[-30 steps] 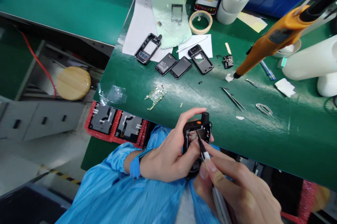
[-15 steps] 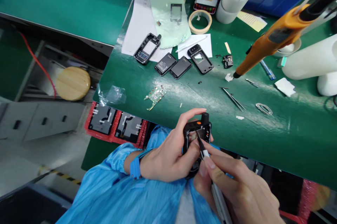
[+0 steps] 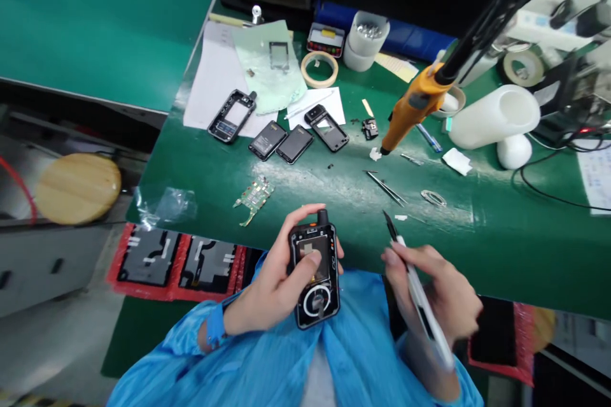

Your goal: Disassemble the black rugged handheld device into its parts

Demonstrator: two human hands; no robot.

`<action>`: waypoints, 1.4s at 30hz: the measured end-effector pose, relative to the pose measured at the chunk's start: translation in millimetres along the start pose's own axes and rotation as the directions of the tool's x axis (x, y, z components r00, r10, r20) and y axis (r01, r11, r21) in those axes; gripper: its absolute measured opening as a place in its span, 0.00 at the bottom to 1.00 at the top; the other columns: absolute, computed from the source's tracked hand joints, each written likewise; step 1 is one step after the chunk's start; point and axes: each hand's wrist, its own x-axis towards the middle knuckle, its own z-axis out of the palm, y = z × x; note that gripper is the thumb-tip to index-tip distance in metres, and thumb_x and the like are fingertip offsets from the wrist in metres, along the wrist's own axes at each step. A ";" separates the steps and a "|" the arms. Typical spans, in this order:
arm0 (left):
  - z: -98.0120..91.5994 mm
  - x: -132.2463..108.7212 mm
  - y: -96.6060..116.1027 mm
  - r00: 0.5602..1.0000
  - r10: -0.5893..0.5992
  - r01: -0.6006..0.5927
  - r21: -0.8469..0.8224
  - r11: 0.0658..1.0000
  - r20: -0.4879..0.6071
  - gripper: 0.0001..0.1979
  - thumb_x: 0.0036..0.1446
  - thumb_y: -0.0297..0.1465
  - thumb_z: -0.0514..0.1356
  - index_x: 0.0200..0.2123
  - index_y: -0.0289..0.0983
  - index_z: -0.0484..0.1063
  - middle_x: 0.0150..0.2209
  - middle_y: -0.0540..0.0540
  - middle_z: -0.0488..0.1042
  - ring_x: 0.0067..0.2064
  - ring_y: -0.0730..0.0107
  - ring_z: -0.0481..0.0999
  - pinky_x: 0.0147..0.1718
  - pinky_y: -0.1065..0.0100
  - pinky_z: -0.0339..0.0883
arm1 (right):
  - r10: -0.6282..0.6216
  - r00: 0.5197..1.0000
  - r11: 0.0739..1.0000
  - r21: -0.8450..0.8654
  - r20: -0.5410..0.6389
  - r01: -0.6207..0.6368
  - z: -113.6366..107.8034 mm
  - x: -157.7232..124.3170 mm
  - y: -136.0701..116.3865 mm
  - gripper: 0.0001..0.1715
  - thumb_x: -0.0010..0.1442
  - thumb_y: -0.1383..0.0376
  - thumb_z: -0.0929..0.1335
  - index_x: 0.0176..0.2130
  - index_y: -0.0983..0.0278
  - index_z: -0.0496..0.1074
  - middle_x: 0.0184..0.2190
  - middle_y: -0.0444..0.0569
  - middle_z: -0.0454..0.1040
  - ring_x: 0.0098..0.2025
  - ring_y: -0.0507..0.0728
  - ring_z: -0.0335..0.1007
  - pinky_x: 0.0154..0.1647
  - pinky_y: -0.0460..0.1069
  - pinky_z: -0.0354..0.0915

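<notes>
Both gripping | left hand (image 3: 272,286): black handset (image 3: 326,274) | right hand (image 3: 436,292): white tool (image 3: 421,302) | battery label (image 3: 267,142): illegible

Head view looks forward and down at the bench (image 3: 515,254), apparently from nearby

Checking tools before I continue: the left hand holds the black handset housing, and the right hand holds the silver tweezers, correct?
Not the silver tweezers: the head view shows them lying on the green bench; the right hand holds a white-handled, dark-tipped tool.

The left thumb (image 3: 307,269) hides part of the handset (image 3: 329,305), and the right hand (image 3: 451,302) looks blurred.
</notes>
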 end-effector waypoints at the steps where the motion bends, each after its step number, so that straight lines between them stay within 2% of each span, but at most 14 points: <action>1: -1.2 1.6 -0.4 1.000 -0.003 0.003 -0.027 1.000 -0.008 0.29 0.79 0.39 0.63 0.75 0.44 0.56 0.48 0.42 0.85 0.43 0.68 0.88 0.42 0.69 0.84 | -0.078 0.994 0.996 -0.043 0.069 0.082 5.0 0.5 13.0 0.07 0.76 0.70 0.75 0.52 0.61 0.82 0.30 0.40 0.83 0.25 0.50 0.80 0.32 0.43 0.76; 3: -2.9 4.3 -1.8 0.999 -0.012 0.010 -0.055 0.998 -0.033 0.31 0.78 0.39 0.64 0.76 0.44 0.57 0.48 0.41 0.85 0.41 0.66 0.88 0.41 0.68 0.84 | -0.158 0.971 0.982 -0.075 0.182 0.174 15.6 1.4 37.1 0.11 0.79 0.70 0.71 0.57 0.62 0.82 0.36 0.44 0.85 0.30 0.50 0.82 0.35 0.43 0.74; 7: -3.3 8.7 -5.5 0.998 -0.022 0.018 -0.064 0.998 -0.061 0.33 0.76 0.40 0.66 0.77 0.45 0.58 0.47 0.42 0.85 0.41 0.65 0.87 0.39 0.68 0.83 | -0.207 0.935 0.967 -0.086 0.287 0.240 35.1 -1.4 70.1 0.15 0.82 0.67 0.68 0.61 0.61 0.83 0.43 0.52 0.87 0.41 0.55 0.86 0.41 0.46 0.77; 12: -0.4 15.1 -3.3 0.994 -0.079 0.078 -0.019 0.997 -0.069 0.34 0.75 0.43 0.67 0.76 0.43 0.60 0.47 0.41 0.85 0.40 0.64 0.86 0.40 0.65 0.82 | -0.217 0.893 0.962 -0.071 0.394 0.265 47.2 -4.9 91.6 0.23 0.80 0.58 0.71 0.69 0.61 0.78 0.53 0.59 0.87 0.53 0.65 0.86 0.52 0.57 0.82; 16: 2.2 21.7 -1.6 0.991 -0.098 0.097 -0.016 0.995 -0.090 0.35 0.74 0.45 0.68 0.76 0.43 0.60 0.47 0.41 0.84 0.40 0.64 0.85 0.41 0.65 0.81 | -0.233 0.868 0.960 -0.040 0.439 0.277 49.3 -3.8 103.0 0.28 0.77 0.56 0.72 0.71 0.59 0.76 0.61 0.59 0.86 0.59 0.66 0.84 0.56 0.60 0.81; 19: 2.6 27.2 -5.8 0.993 -0.108 0.105 -0.054 0.993 -0.052 0.36 0.74 0.47 0.68 0.76 0.43 0.60 0.45 0.42 0.82 0.41 0.64 0.85 0.40 0.65 0.82 | -0.253 0.871 0.958 -0.019 0.422 0.287 51.3 -1.7 110.4 0.28 0.77 0.57 0.71 0.72 0.57 0.76 0.62 0.59 0.85 0.59 0.66 0.84 0.56 0.61 0.82; 23: -0.5 34.8 -13.4 0.994 -0.105 0.107 -0.075 0.991 0.028 0.38 0.73 0.49 0.68 0.76 0.43 0.59 0.47 0.40 0.82 0.40 0.65 0.85 0.41 0.65 0.82 | -0.286 0.899 0.952 -0.008 0.332 0.306 57.1 3.4 120.6 0.25 0.78 0.62 0.70 0.71 0.58 0.76 0.60 0.60 0.86 0.57 0.66 0.86 0.53 0.61 0.83; 32: -4.0 55.0 -17.0 0.988 -0.138 0.144 -0.088 0.986 0.066 0.43 0.69 0.56 0.70 0.76 0.45 0.58 0.45 0.42 0.80 0.41 0.62 0.86 0.38 0.66 0.80 | -0.302 0.937 0.947 -0.060 0.174 0.316 63.5 16.2 129.5 0.18 0.79 0.65 0.69 0.64 0.58 0.78 0.53 0.57 0.87 0.49 0.64 0.89 0.46 0.58 0.83; 38: -5.2 68.1 -25.0 0.980 -0.161 0.172 -0.099 0.980 0.114 0.46 0.67 0.57 0.71 0.76 0.44 0.57 0.45 0.42 0.82 0.40 0.62 0.86 0.39 0.66 0.79 | -0.285 0.951 0.951 -0.091 0.117 0.296 66.7 16.8 127.3 0.15 0.81 0.65 0.68 0.62 0.61 0.77 0.51 0.57 0.88 0.50 0.63 0.88 0.48 0.56 0.82; 42: -4.7 71.2 -27.0 0.973 -0.199 0.210 -0.093 0.973 0.120 0.49 0.64 0.57 0.73 0.76 0.43 0.57 0.45 0.42 0.82 0.39 0.63 0.85 0.38 0.67 0.78 | -0.245 0.963 0.963 -0.092 0.109 0.255 66.9 13.6 126.7 0.17 0.80 0.65 0.68 0.64 0.59 0.77 0.52 0.56 0.88 0.52 0.63 0.88 0.50 0.56 0.82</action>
